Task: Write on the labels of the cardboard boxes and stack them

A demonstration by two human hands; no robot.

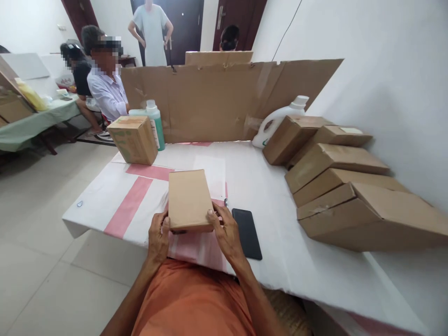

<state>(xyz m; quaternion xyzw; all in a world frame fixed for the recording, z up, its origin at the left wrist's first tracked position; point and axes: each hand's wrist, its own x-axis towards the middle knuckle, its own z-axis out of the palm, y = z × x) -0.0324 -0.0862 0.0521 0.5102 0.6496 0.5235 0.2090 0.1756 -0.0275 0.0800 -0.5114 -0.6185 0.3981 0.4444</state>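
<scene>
A small brown cardboard box (189, 198) is between my two hands near the front edge of the table. My left hand (159, 235) grips its left side, fingers pressed along the edge. On the opposite side, my right hand (226, 228) holds the near right corner, with the thumb on top. The box's top looks closed and plain. Just right of my right hand lies a black smartphone (247, 233), flat on the cloth. A pen (226, 202) pokes out beside my right fingers, partly hidden. The underside of the box is out of sight.
Several cardboard boxes (353, 205) lean in a row at the right by the wall. A white jug (280, 119) stands behind them. At the back left are another box (135, 140) and a green liquid bottle (156, 126). A cardboard screen (210, 102) borders the far side. Other people are beyond.
</scene>
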